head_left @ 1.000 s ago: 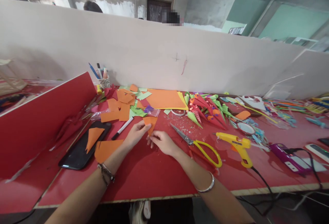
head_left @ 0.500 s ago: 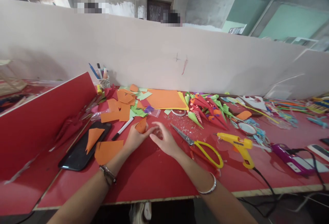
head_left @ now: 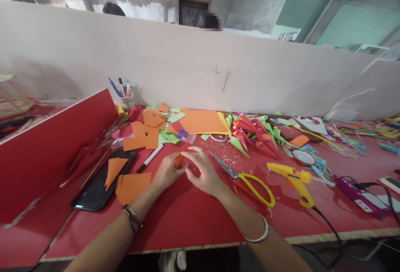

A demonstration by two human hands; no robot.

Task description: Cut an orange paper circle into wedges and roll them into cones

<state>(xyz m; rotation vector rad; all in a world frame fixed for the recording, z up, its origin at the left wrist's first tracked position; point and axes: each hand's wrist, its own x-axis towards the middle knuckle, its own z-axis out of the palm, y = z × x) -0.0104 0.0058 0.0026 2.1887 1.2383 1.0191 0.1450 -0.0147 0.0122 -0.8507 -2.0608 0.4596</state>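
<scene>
Both my hands meet over the red table (head_left: 193,218) near its middle. My left hand (head_left: 166,173) is closed around a small rolled orange paper piece (head_left: 178,160), of which only the top shows. My right hand (head_left: 201,171) curls its fingers against the same piece from the right, thumb and fingertips pinching at it. Just right of my right hand lie yellow-handled scissors (head_left: 246,178), blades pointing toward the hands. Left of my left hand lie a cut orange paper shape (head_left: 133,186) and a black-capped white marker (head_left: 150,158).
A black tablet (head_left: 96,190) carries an orange triangle. Orange and green paper scraps (head_left: 156,128) and an orange sheet (head_left: 201,121) lie behind the hands. Paper cones (head_left: 253,136), a yellow glue gun (head_left: 295,178), a purple device (head_left: 362,195) lie right. A red panel (head_left: 46,147) stands left; a pen cup (head_left: 126,97) sits by the partition.
The flat orange piece pinched between both hands a second ago is now rolled up in my left hand, and my right hand has closed onto it.
</scene>
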